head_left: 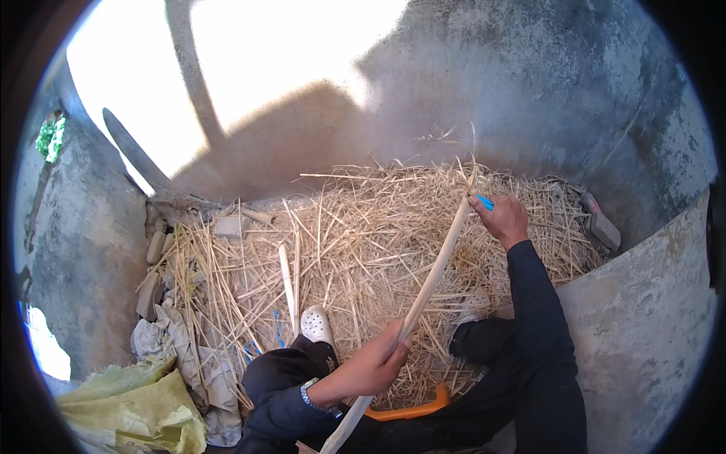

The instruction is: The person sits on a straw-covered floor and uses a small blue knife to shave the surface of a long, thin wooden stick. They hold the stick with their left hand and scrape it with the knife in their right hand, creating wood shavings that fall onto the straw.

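A long pale strip of split bamboo or cane runs slantwise from my lap up to the far right. My left hand is closed around its lower part, a watch on that wrist. At the strip's far end, my right hand is closed on a small bright blue object, perhaps a tool handle; most of it is hidden in the fist. Thin frayed fibres stick up from the strip's tip beside this hand.
Straw-like shavings cover the ground before me. Another pale strip lies near my left shoe. An orange curved piece is under my legs. Yellowish sacking lies lower left. Concrete walls enclose the spot; a brick sits right.
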### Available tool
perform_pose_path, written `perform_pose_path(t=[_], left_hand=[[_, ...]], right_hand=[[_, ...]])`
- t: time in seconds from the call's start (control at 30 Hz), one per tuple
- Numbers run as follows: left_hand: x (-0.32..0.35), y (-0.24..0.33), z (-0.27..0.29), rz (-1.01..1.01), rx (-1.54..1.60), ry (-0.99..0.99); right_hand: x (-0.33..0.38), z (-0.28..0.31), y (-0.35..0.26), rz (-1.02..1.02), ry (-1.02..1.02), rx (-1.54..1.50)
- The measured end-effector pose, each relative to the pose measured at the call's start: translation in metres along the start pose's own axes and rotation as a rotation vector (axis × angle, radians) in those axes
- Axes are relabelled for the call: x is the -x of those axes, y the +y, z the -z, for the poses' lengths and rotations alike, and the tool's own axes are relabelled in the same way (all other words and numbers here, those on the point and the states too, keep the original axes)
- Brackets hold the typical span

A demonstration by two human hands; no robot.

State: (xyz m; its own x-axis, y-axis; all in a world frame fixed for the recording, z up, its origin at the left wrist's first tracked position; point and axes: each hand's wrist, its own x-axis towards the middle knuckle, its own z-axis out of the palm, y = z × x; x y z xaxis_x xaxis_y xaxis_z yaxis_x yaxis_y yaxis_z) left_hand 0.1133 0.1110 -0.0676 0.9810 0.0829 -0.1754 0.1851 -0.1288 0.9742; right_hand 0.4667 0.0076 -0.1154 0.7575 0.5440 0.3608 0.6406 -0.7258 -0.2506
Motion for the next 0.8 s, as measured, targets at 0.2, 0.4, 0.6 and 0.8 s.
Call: perform_pose_path(t=[0.2,0.4,0.6,0.8], left_hand=[[-0.010,-0.021,0.014,0.051,0.126,0.033],[-0.014,-0.016,0.022,0.114,0.302,0.087],[-0.010,-0.012,0.022,0.046,0.164,0.131],[0.005,-0.002,0.009,0.068,0.115,0.049]], right_hand=[[0.018,0.020,-0.049,-0.109,-0.357,-0.185],[0.087,0.035,-0.107,0.301,-0.386,-0.327],[0.074,0.027,-0.107,0.322,-0.281,-0.213],[0.031,0.011,-0.052,-0.026,-0.320,-0.218]])
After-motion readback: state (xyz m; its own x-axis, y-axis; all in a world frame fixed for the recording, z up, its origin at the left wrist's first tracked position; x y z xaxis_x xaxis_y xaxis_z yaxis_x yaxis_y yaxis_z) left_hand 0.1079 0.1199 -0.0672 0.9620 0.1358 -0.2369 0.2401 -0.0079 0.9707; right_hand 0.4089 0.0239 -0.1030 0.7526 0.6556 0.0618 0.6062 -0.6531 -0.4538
